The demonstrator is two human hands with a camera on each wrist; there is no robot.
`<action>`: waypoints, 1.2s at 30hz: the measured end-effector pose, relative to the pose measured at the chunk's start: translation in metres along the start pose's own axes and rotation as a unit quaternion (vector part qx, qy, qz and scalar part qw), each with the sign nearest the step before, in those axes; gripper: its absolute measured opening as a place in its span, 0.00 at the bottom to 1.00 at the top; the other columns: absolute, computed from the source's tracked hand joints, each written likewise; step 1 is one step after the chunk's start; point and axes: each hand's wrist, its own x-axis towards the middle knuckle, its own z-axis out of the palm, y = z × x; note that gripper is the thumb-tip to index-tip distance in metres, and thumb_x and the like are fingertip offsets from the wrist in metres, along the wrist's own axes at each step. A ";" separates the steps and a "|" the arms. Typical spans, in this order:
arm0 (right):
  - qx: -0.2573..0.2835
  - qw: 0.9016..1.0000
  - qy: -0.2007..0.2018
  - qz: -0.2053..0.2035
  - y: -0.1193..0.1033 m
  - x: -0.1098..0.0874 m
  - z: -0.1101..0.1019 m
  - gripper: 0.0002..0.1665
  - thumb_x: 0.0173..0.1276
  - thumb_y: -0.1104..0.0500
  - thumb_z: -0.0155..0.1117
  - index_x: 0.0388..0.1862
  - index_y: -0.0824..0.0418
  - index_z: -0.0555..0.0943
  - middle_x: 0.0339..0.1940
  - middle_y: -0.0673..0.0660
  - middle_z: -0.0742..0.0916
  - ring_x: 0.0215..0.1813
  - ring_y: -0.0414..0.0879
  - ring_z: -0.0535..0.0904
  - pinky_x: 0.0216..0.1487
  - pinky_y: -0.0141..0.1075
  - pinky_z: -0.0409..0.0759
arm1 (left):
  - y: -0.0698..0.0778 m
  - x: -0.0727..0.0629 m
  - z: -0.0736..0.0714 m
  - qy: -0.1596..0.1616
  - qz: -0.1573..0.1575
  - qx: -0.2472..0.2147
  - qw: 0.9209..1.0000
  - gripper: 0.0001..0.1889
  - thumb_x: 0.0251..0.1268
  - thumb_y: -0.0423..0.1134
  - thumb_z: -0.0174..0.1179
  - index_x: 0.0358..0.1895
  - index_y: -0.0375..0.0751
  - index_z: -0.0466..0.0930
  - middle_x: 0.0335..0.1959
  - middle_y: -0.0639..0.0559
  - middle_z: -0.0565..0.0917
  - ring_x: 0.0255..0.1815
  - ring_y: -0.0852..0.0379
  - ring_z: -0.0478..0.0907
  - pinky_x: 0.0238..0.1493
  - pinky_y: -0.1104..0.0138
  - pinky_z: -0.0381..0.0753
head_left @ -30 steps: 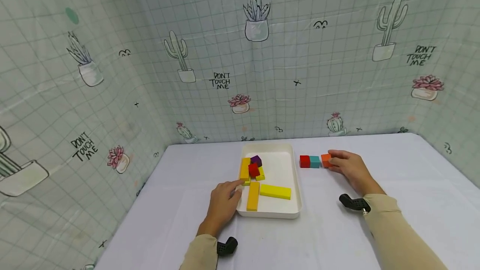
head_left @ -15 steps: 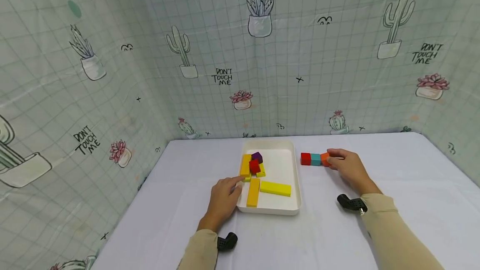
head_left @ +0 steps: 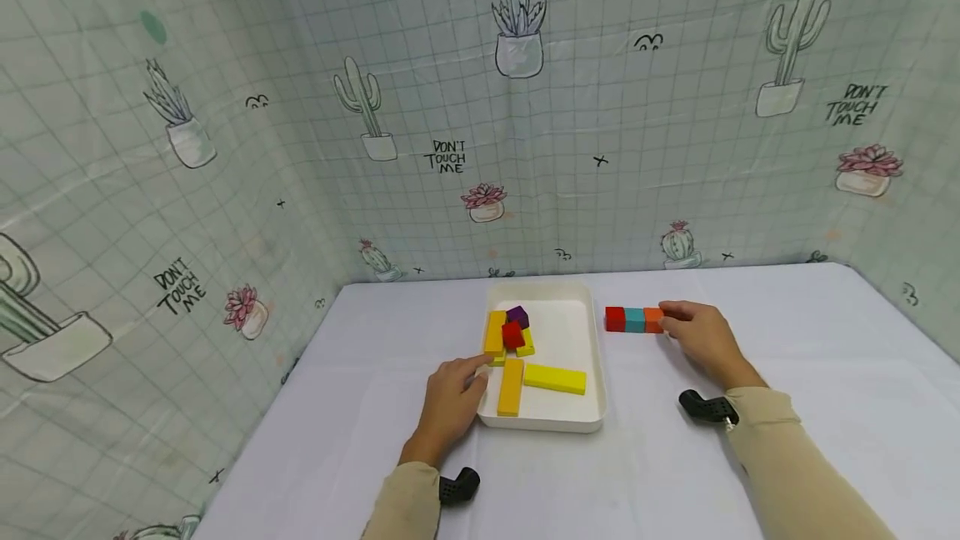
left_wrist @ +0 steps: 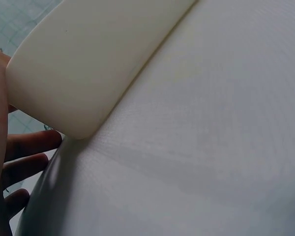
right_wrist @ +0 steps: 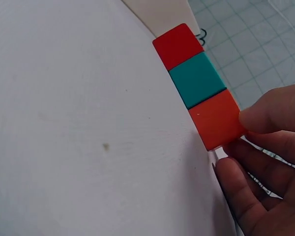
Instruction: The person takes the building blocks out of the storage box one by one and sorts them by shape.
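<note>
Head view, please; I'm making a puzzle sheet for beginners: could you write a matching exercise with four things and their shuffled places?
Column one
1. Teal cube
2. Purple cube
3. Orange cube
4. Left hand

Column two
A. Pinched by the right hand
B. At the left side of the white rectangular tray
C. In the middle of a row of three cubes
D. Inside the tray

Pairs: 1-C, 2-D, 3-A, 4-B

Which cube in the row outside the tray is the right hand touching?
The orange cube, at the row's end farthest from the tray; the right hand touches it. The teal cube mid-row and the red cube at the other end are untouched.
</note>
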 end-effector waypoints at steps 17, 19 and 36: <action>0.014 1.000 -0.004 0.010 -0.001 0.003 0.002 0.32 0.76 0.51 0.54 0.72 0.68 0.70 0.63 0.70 0.80 0.53 0.58 0.82 0.47 0.41 0.77 | -0.002 0.000 -0.001 0.003 -0.001 0.011 1.000 0.18 0.74 0.42 0.52 0.62 0.51 0.82 0.54 0.50 0.84 0.57 0.48 0.76 0.63 0.46 0.70; 0.018 1.000 0.002 0.005 -0.001 0.000 -0.001 0.32 0.77 0.51 0.53 0.72 0.68 0.70 0.63 0.70 0.79 0.52 0.59 0.82 0.48 0.43 0.78 | -0.002 -0.001 0.001 0.003 -0.001 0.009 1.000 0.18 0.74 0.42 0.53 0.62 0.51 0.82 0.54 0.50 0.84 0.57 0.48 0.76 0.63 0.46 0.70; 0.145 0.988 0.014 -0.045 -0.054 -0.003 0.011 0.28 0.77 0.46 0.56 0.64 0.66 0.77 0.56 0.66 0.84 0.54 0.56 0.82 0.48 0.35 0.83 | 0.001 0.000 0.002 0.006 0.004 0.010 1.000 0.17 0.74 0.42 0.53 0.61 0.51 0.83 0.54 0.51 0.84 0.56 0.49 0.76 0.63 0.46 0.69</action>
